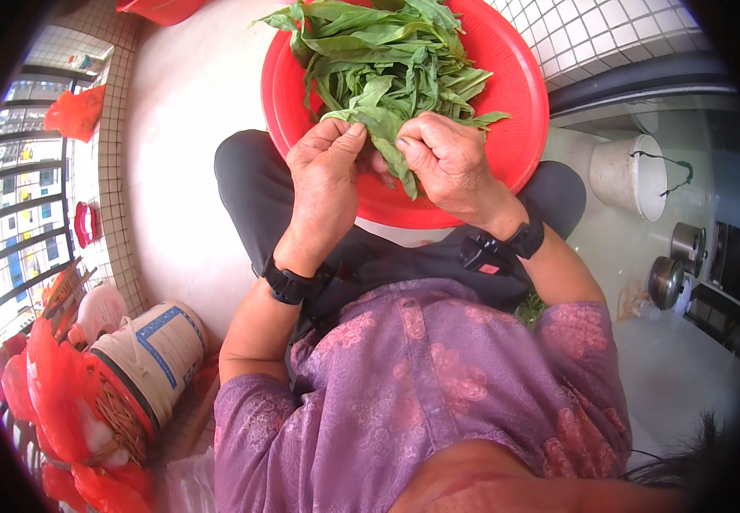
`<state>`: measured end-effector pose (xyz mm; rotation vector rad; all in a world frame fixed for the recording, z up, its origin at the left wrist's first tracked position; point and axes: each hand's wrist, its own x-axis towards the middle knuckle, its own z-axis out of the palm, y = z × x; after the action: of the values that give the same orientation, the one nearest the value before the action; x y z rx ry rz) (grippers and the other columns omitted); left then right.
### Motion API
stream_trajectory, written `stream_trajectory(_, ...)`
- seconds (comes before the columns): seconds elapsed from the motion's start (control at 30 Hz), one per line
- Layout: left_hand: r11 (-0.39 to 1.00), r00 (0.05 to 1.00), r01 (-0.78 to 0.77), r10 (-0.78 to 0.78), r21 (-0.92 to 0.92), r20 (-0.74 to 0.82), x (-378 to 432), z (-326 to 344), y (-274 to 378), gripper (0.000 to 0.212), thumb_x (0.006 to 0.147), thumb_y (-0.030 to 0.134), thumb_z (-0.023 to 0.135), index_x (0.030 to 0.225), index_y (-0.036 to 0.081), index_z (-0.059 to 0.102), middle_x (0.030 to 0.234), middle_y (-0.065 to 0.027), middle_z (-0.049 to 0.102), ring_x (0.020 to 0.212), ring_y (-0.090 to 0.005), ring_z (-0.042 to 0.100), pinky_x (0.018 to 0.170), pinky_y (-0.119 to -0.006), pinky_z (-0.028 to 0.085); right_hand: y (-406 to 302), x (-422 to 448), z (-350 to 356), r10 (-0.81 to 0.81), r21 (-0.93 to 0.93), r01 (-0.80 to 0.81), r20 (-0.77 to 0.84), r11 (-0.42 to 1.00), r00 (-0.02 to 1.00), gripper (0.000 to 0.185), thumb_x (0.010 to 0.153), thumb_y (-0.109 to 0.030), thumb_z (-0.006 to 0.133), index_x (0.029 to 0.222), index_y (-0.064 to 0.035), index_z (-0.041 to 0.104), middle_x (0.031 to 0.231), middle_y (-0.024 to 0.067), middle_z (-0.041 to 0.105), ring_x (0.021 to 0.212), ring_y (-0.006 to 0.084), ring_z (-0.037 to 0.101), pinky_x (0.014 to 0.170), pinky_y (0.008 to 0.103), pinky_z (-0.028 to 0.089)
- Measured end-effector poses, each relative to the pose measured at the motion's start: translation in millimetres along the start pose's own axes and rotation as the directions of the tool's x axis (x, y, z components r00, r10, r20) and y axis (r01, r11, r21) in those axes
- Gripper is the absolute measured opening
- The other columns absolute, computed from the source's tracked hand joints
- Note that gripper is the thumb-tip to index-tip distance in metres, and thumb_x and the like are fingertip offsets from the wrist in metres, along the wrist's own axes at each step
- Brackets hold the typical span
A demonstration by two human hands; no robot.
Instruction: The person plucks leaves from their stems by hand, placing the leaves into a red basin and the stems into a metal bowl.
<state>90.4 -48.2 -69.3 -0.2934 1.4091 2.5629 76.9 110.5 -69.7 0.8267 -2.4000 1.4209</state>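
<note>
Between my two hands a green leaf is stretched over the near side of a red plastic colander basket. My left hand pinches one end of it between thumb and forefinger. The other side of the leaf is gripped by my right hand, its fingers curled in. Behind them a heap of long leafy greens fills much of the basket, some tips hanging over its far rim. The basket stands between my knees. Parts of the fingertips are hidden by the leaf.
A white bucket stands to the right, beyond a glass door, near steel pots. At lower left, a white pail sits beside red plastic bags. A tiled wall rises at upper right.
</note>
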Motion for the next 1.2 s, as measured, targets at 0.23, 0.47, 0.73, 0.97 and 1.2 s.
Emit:
stream_trajectory(0.23, 0.986, 0.997, -0.072, 0.071, -0.152, -0.014, 3.0, -21.6, 8.5, 0.021, 0.095, 0.012, 0.043, 0.094, -0.005, 0.055, 0.072, -0.0124, 0.059, 0.062, -0.0215, 0.058, 0.062, -0.034, 0.053, -4.1, -24.0, -17.3, 0.225, 0.075, -0.227, 0.038, 0.971, 0.974, 0.003, 0.080, 0.000, 0.058, 0.078, 0.0000, 0.056, 0.068, 0.0090, 0.056, 0.060, 0.0205, 0.056, 0.054, 0.0299, 0.044)
stream_trajectory(0.47, 0.968, 0.985, -0.047, 0.086, -0.247, 0.148, 11.2, -36.6, 11.8, 0.019, 0.094, 0.013, 0.044, 0.098, -0.003, 0.054, 0.079, -0.0149, 0.062, 0.071, -0.0258, 0.061, 0.070, -0.041, 0.054, -14.0, -77.2, -82.1, 0.663, 0.350, -0.592, -0.131, 0.726, 0.737, 0.010, 0.089, -0.008, 0.054, 0.085, 0.0007, 0.058, 0.065, -0.0030, 0.049, 0.055, 0.0026, 0.041, 0.049, 0.0190, 0.033)
stream_trajectory(0.73, 0.778, 0.968, 0.215, -0.089, -0.590, 0.235, 28.2, -17.1, -16.5, 0.021, 0.093, 0.016, 0.048, 0.100, -0.001, 0.057, 0.096, -0.0155, 0.064, 0.087, -0.0310, 0.063, 0.082, -0.052, 0.050, 33.0, -236.0, -173.8, 0.593, -0.162, -0.856, -0.657, 0.492, 0.465, 0.012, 0.083, -0.012, 0.059, 0.087, -0.0006, 0.061, 0.065, 0.0027, 0.056, 0.058, 0.0127, 0.051, 0.055, 0.0271, 0.042)
stream_trajectory(0.97, 0.743, 0.954, 0.277, -0.138, -0.609, 0.267, 27.4, -5.3, -22.3, 0.021, 0.092, 0.018, 0.049, 0.099, 0.000, 0.058, 0.105, -0.0156, 0.062, 0.090, -0.0331, 0.062, 0.086, -0.055, 0.047, 58.6, -419.4, -198.3, 0.850, -0.808, -0.571, -0.397, -0.144, 0.348, 0.024, 0.074, -0.012, 0.060, 0.095, -0.0011, 0.063, 0.095, 0.0195, 0.062, 0.090, 0.0352, 0.058, 0.074, 0.0414, 0.048)
stream_trajectory(1.2, 0.976, 0.970, 0.217, -0.215, -0.004, 0.117, 9.3, -2.8, -2.5, 0.038, 0.091, 0.011, 0.047, 0.117, -0.015, 0.040, 0.100, -0.0249, 0.058, 0.088, -0.0349, 0.062, 0.072, -0.046, 0.054, 72.2, -297.5, -202.2, 0.764, -0.620, -0.771, -0.424, 0.146, 0.486, 0.037, 0.077, -0.021, 0.059, 0.108, -0.0011, 0.061, 0.130, 0.0230, 0.046, 0.120, 0.0383, 0.045, 0.099, 0.0406, 0.038)
